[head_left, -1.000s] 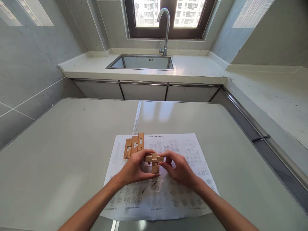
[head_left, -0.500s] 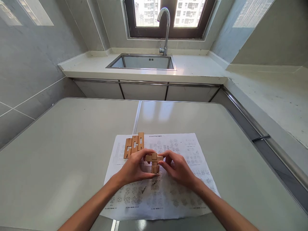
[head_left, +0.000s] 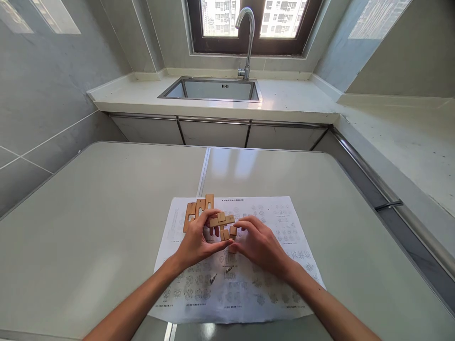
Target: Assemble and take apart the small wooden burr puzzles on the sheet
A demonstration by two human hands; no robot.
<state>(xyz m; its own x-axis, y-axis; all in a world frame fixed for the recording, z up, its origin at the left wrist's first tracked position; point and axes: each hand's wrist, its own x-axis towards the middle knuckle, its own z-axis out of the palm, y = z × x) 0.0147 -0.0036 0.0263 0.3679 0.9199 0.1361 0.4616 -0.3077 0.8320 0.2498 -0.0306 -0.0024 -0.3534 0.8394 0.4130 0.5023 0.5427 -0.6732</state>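
Observation:
Above a printed paper sheet point(head_left: 263, 284), my left hand point(head_left: 199, 239) holds a cluster of interlocked wooden blocks point(head_left: 222, 220) between thumb and fingers. My right hand point(head_left: 258, 239) is at the right side of the cluster, its thumb and fingers on a small wooden block point(head_left: 233, 231). Part of another wooden surface shows below its fingertips. Just behind my left hand, three flat wooden pieces with slots point(head_left: 200, 206) lie side by side at the sheet's upper left.
The sheet lies on a large pale table point(head_left: 106, 213) with a seam down its middle. Beyond it are a counter point(head_left: 291, 94), a sink point(head_left: 213, 89) and a faucet point(head_left: 250, 42) below a window. A metal rail point(head_left: 377, 184) runs along the right.
The block cluster has tilted and sits slightly higher in my left hand. A block at its lower right now stands apart from the others, at my right fingertips.

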